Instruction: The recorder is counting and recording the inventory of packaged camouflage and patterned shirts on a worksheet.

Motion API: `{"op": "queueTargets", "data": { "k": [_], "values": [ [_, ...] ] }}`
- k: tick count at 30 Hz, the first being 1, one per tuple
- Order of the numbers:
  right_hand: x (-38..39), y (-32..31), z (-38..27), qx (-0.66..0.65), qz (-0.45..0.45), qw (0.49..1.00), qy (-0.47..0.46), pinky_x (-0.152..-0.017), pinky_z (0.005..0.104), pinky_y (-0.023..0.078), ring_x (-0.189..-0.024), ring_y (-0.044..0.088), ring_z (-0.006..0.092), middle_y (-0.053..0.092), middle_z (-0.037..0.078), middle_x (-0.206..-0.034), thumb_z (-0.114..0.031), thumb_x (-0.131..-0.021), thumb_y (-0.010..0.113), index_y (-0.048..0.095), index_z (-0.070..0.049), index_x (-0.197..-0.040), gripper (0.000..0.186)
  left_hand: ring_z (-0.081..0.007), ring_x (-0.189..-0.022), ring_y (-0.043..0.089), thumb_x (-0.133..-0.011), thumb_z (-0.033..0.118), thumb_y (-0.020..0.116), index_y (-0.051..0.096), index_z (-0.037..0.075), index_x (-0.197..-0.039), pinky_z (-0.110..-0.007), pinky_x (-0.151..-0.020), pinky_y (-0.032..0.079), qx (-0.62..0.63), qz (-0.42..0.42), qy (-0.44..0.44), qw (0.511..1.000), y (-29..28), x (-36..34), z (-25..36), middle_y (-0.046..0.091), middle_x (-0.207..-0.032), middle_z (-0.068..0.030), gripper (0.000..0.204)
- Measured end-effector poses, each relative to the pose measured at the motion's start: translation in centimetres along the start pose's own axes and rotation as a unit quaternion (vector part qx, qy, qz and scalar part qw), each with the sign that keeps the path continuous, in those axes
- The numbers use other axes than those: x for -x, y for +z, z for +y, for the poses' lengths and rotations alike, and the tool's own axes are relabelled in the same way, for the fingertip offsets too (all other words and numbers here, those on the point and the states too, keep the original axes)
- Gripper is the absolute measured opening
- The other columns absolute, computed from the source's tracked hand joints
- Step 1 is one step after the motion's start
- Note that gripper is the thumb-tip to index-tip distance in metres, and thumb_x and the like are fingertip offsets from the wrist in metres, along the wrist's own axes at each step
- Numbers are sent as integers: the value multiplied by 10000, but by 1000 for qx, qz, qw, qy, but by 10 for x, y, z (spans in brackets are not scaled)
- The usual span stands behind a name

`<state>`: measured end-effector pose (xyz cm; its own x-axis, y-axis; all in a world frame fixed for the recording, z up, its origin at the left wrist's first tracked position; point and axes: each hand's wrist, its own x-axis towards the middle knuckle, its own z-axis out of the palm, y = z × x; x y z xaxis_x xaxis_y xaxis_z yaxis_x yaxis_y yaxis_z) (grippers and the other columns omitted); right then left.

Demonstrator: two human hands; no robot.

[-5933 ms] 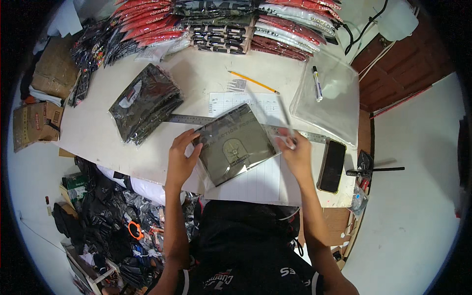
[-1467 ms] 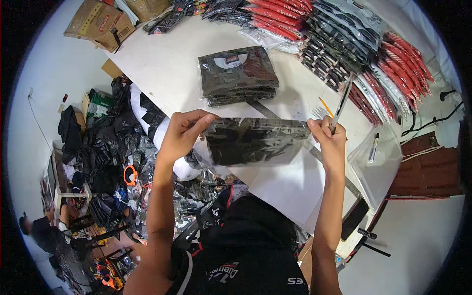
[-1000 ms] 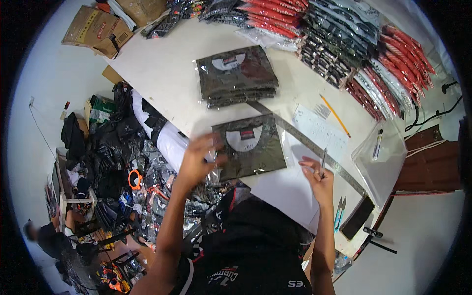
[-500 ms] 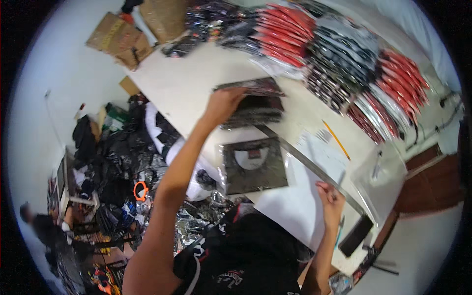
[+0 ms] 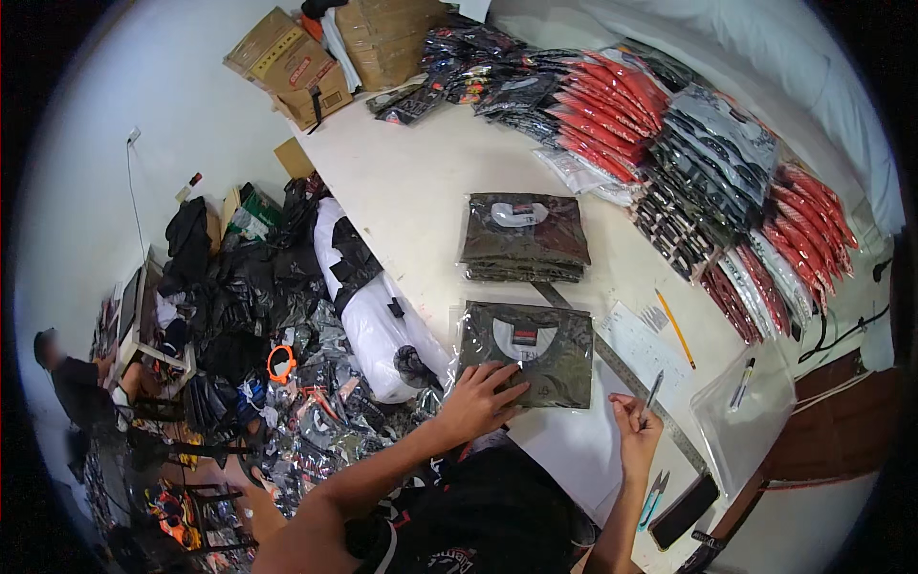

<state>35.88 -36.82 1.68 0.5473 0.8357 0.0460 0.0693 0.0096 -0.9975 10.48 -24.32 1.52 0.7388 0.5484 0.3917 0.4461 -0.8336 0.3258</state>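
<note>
My left hand (image 5: 486,397) lies with spread fingers on the lower left corner of a dark folded T-shirt in a clear bag (image 5: 564,364). Its light inner collar with a dark label faces up. Just beyond it sits a stack of similar bagged dark T-shirts (image 5: 526,251). My right hand (image 5: 638,430) is closed round a pen (image 5: 655,386), its tip end pointing up and away, above white paper (image 5: 569,450). A long metal ruler (image 5: 677,438) runs diagonally beneath, partly hidden by the bagged T-shirt and the right hand.
Piles of bagged red, grey and dark clothes (image 5: 612,120) line the table's far right. A yellow pencil (image 5: 676,330), thread snips (image 5: 654,499), a black phone (image 5: 685,513) and a clear plastic folder (image 5: 741,421) lie at right. Bags crowd the floor at left, where another person (image 5: 76,383) sits.
My left hand has left the stack, where it was lifting the top bag, and now rests on the nearer bagged T-shirt. The view has shifted, and the pen in my right hand shows clearly.
</note>
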Motion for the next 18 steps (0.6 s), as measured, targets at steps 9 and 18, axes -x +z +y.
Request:
{"op": "queueTargets", "data": {
  "k": [9,18],
  "values": [
    [-18,59,-12,21,-29,999,-4,-810,276,465,-851,594,114,694,75,-906,-196,-1014,495,659,8,-878,296,-350,-987,628,-790,249,772,697,54,-1039,-438,-875,495,120,160,-83,976,-9,-42,-96,658,-1108,-167,326],
    [-148,218,-90,174,-140,969,-106,-760,305,456,-774,552,139,666,77,-838,-240,-1045,421,638,30,-921,368,-340,-1109,509,-866,201,598,604,69,-1122,-489,-871,422,-271,216,-287,893,5,-99,-383,555,-1175,-163,288]
  ]
}}
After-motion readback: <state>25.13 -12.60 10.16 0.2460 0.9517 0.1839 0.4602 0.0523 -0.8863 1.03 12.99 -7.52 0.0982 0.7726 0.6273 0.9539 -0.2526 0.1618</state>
